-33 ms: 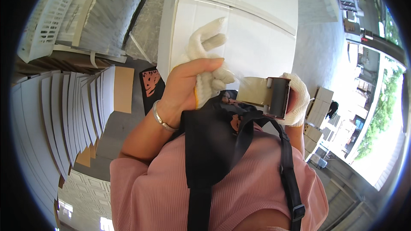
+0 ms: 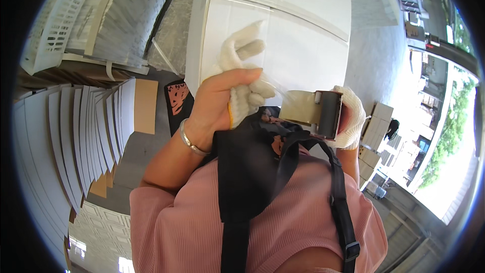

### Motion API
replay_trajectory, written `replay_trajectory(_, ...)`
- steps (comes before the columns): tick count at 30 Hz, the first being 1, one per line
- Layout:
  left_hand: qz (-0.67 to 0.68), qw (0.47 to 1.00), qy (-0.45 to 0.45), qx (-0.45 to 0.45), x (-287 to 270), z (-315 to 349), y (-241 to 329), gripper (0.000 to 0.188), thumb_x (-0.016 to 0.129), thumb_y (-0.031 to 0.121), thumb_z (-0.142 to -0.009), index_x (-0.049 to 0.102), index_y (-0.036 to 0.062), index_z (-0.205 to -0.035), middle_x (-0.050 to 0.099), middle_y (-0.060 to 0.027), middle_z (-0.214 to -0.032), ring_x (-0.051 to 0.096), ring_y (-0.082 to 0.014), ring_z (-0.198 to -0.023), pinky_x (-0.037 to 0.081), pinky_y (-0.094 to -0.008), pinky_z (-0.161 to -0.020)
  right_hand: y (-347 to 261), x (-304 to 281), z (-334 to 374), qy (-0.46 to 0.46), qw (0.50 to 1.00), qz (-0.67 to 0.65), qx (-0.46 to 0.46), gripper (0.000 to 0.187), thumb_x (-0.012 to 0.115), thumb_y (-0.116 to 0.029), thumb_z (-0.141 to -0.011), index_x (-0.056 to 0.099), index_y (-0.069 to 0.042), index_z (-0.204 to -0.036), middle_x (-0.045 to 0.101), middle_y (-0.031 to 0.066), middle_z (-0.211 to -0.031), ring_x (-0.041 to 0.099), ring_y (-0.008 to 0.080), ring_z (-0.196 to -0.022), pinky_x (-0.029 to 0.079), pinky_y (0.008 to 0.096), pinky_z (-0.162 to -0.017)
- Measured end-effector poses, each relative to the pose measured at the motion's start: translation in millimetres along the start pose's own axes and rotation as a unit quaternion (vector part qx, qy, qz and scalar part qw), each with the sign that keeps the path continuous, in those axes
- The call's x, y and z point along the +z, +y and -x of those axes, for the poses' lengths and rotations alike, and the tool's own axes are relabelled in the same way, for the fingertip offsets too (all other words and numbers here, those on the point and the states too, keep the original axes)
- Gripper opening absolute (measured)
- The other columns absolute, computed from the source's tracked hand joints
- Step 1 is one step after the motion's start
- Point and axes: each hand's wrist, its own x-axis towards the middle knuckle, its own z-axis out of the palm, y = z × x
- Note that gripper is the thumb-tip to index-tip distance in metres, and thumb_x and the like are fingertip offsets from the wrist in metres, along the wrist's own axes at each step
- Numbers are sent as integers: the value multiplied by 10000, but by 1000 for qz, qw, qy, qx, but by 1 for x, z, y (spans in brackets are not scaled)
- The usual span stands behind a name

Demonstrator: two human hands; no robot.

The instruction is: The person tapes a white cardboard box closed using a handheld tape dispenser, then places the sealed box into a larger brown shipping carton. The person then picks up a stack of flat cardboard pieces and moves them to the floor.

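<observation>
My left hand [image 2: 216,93] is bare, with a silver bangle at the wrist. Its fingers are closed round a loose white knit glove [image 2: 236,53] with a yellow cuff edge. A clear strip of tape [image 2: 277,85] stretches from beside the left thumb to the tape dispenser [image 2: 329,115]. My right hand [image 2: 351,116], in a white knit glove, grips the dispenser, whose wide roll faces left; the right fingers are partly hidden behind it. Beyond both hands stands a large white carton [image 2: 298,35], with clear tape along a seam on its top.
Many flat cardboard sheets [image 2: 76,126] stand in a row at the left. Behind them are a white slotted plastic crate [image 2: 53,35] and plastic-wrapped material [image 2: 172,40]. Stacked boxes [image 2: 379,126] stand on the right. A black apron [image 2: 245,177] hangs over my front.
My left hand and the loose glove have shifted very slightly left. The right hand and dispenser stay nearly the same.
</observation>
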Motion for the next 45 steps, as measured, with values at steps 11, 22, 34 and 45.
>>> replay_trajectory(11,-60,996,39,52,-8,-6,11,461,652,58,-920,510,14,-1357,659,-115,-984,718,-245,-814,572,-313,-651,-15,-1,-4,0,999,42,18,831,958,-244,-527,612,-24,-1250,718,171,-1116,716,302,-967,561,394,-888)
replay_trajectory(22,-27,988,-5,153,-13,-7,31,509,607,16,-927,489,87,-1417,645,-66,-983,708,-227,-831,532,-317,-612,-8,-2,0,-18,1000,-6,19,876,962,-229,-521,577,-32,-1283,723,169,-1102,724,315,-961,572,399,-868)
replay_trajectory(34,-3,977,-95,192,-13,-1,64,655,526,-31,-937,438,243,-1525,597,-35,-959,503,-127,-707,442,-254,-588,-12,-10,-8,-11,1000,13,-25,872,993,-267,-513,599,-26,-1253,719,169,-1078,722,313,-927,571,389,-840)
replay_trajectory(45,-263,923,-78,269,-31,-2,100,654,554,6,-925,402,117,-1552,569,-63,-1043,509,-131,-691,468,-243,-631,9,-14,-6,-24,998,-42,50,827,903,-219,-466,651,-50,-1235,720,156,-1110,714,313,-986,553,377,-894)
